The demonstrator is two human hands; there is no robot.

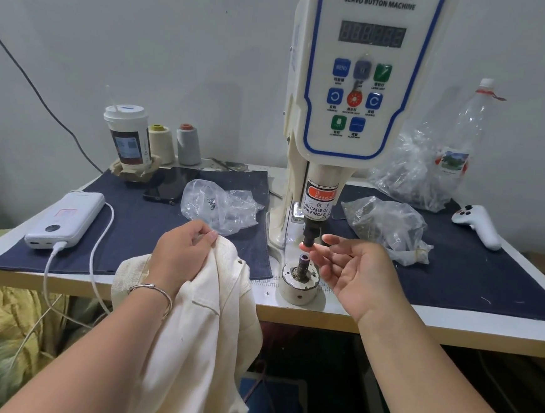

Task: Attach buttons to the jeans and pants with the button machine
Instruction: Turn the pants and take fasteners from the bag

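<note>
The white servo button machine stands at the table's middle, its black upper punch above the lower die post. My left hand grips the cream pants at the waistband, left of the die; one button shows on the cloth. My right hand is palm up beside the punch, its fingertips touching the punch's lower end. Whether a button sits between those fingertips is hidden.
Clear plastic bags of buttons lie left and right of the machine on a dark denim mat. A power bank, phone, cup, thread cones, bottle and white controller surround them.
</note>
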